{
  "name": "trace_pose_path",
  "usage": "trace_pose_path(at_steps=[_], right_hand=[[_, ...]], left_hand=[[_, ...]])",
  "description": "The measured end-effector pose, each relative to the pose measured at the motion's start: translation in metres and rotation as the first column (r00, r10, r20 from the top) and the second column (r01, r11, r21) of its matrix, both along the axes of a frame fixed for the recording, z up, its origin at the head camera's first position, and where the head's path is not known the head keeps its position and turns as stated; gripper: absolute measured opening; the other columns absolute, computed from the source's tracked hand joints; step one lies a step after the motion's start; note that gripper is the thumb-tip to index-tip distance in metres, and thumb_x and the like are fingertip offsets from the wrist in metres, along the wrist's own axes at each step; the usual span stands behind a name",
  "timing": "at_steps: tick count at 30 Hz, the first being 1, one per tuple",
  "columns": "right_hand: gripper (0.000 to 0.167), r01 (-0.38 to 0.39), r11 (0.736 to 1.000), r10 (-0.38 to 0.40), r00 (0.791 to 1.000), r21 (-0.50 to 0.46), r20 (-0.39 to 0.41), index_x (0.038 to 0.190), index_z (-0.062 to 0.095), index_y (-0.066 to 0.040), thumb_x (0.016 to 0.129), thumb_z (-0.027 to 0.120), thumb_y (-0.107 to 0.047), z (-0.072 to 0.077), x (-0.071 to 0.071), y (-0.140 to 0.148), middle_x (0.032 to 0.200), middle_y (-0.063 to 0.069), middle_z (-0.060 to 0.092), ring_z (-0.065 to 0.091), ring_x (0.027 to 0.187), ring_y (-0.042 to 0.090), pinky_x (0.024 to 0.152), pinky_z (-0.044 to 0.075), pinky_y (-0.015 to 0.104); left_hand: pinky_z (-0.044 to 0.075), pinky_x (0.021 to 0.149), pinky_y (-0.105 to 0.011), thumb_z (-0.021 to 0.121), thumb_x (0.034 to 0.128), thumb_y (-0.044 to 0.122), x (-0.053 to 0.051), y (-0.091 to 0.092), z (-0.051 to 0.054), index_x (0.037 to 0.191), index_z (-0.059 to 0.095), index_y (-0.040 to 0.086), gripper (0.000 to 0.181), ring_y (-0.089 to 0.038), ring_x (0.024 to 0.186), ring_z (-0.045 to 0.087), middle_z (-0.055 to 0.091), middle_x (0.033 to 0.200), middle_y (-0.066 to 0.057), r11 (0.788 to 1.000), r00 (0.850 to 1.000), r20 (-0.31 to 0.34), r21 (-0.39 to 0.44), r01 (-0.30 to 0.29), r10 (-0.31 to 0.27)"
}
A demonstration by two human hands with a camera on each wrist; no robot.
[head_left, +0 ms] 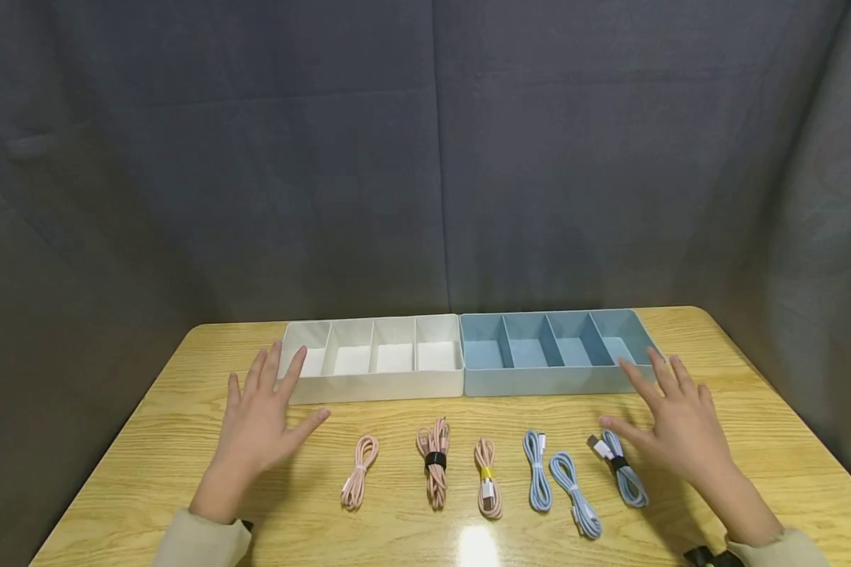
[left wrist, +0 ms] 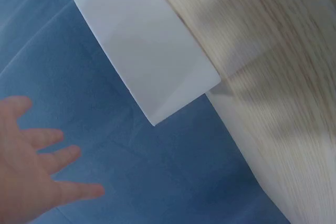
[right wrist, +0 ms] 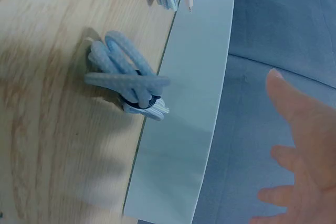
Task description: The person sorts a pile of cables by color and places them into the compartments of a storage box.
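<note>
My left hand (head_left: pixel 255 425) is spread in front of the left end of a white divided box (head_left: pixel 376 386), holding nothing. My right hand (head_left: pixel 684 429), also with fingers apart, hovers near the right end of a blue divided box (head_left: pixel 549 382). Closest to it lies a coiled blue cable with a black strap (head_left: pixel 622 468). Two more blue cables, one upright in view (head_left: pixel 538 476) and one slanted (head_left: pixel 576 496), lie left of that. Three pink cables lie further left: a plain one (head_left: pixel 358 475), a black-strapped one (head_left: pixel 436 476) and a yellow-strapped one (head_left: pixel 487 472).
The boxes stand end to end along the back of the wooden table (head_left: pixel 411 535), each with several compartments. Behind them hangs a dark grey curtain (head_left: pixel 326 173), which also covers both sides. Light glares off the table's front middle.
</note>
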State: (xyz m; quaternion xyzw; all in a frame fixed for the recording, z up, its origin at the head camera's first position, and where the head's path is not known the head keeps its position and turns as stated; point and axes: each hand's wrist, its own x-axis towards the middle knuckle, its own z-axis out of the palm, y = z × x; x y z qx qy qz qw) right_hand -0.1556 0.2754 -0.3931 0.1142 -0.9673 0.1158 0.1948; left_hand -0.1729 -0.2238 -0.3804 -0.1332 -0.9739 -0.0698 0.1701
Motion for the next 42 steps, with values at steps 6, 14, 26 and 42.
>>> trace_pose_path(at_steps=[6, 14, 26, 42], right_hand=[[0.086, -0.004, 1.0, 0.004, 1.0, -0.028, -0.007, 0.139, 0.037, -0.009, 0.072, 0.07, -0.052, 0.006, 0.003, 0.001, 0.137, 0.029, 0.031, 0.023, 0.124, 0.051, 0.089, 0.022, 0.07], [0.075, 0.022, 0.998, -0.022, 1.0, -0.061, -0.001, 0.124, 0.051, 0.002, 0.072, 0.072, -0.047, 0.015, 0.008, 0.002, 0.115, 0.034, 0.051, 0.047, 0.099, 0.053, 0.074, 0.04, 0.063], [0.051, 0.052, 0.984, -0.03, 0.991, -0.17, 0.133, 0.102, 0.063, 0.004, 0.078, 0.069, -0.04, 0.021, 0.013, 0.007, 0.072, 0.007, 0.064, 0.059, 0.058, 0.019, 0.054, 0.046, 0.039], [0.051, 0.088, 0.938, 0.054, 0.918, -0.336, 0.393, 0.111, 0.058, 0.007, 0.086, 0.063, -0.037, 0.012, 0.015, 0.016, 0.07, 0.006, 0.066, 0.06, 0.059, 0.017, 0.052, 0.047, 0.031]], left_hand=[[0.026, 0.094, -0.065, 0.054, 0.0874, 0.044, 0.003, -0.004, 0.004, 0.142, 0.029, 0.006, 0.07, -0.045, 0.125, 0.029, 0.026, 0.142, -0.025, 0.996, 0.998, -0.065, 0.086, 0.023, -0.017], [0.044, 0.076, -0.059, 0.05, 0.0933, 0.027, 0.008, -0.009, 0.012, 0.134, 0.04, -0.001, 0.051, -0.044, 0.109, 0.047, 0.043, 0.13, -0.026, 0.969, 0.989, -0.147, 0.247, 0.005, 0.032], [0.037, 0.047, -0.028, 0.058, 0.0884, 0.022, 0.0, -0.022, 0.01, 0.122, 0.052, -0.003, 0.042, -0.021, 0.061, 0.052, 0.059, 0.101, -0.021, 0.91, 0.982, -0.132, 0.408, -0.071, 0.136], [0.049, 0.055, -0.033, 0.052, 0.0918, 0.023, -0.024, -0.035, -0.001, 0.128, 0.041, -0.01, 0.051, -0.033, 0.07, 0.063, 0.052, 0.113, -0.034, 0.82, 0.97, 0.185, 0.524, -0.231, 0.155]])
